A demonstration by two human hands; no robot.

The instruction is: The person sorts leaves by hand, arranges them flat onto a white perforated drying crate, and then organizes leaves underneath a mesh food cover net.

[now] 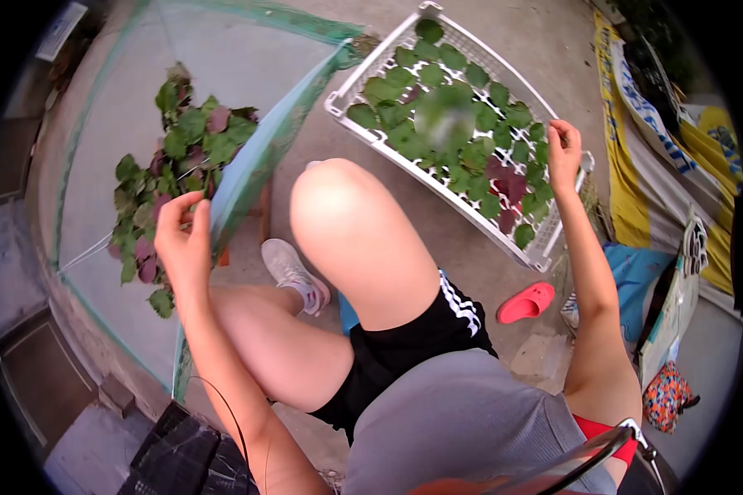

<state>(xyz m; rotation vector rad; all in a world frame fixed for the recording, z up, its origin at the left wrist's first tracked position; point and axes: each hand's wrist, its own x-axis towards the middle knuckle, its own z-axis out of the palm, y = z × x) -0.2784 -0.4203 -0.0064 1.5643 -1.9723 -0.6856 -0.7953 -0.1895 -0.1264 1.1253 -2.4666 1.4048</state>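
My left hand (183, 243) is at the near edge of a loose heap of green and purple leaves (191, 132). Its thumb and fingers curl towards each other, and whatever is between the tips is too small to make out. The heap lies on a pale mesh sheet (264, 33) with green edging. My right hand (564, 157) is raised by the right end of a white plastic crate (437, 183), its fingers bent together. I cannot see what they pinch. Green leaves (432, 74) and a few purple leaves (510, 183) are spread over the crate's slotted bottom.
A pink clog (526, 303) lies on the concrete floor right of my legs. Yellow, white and blue sheeting (636, 165) runs along the right side, with a patterned bag (667, 396) below. Dark, shiny material (177, 454) is at the lower left.
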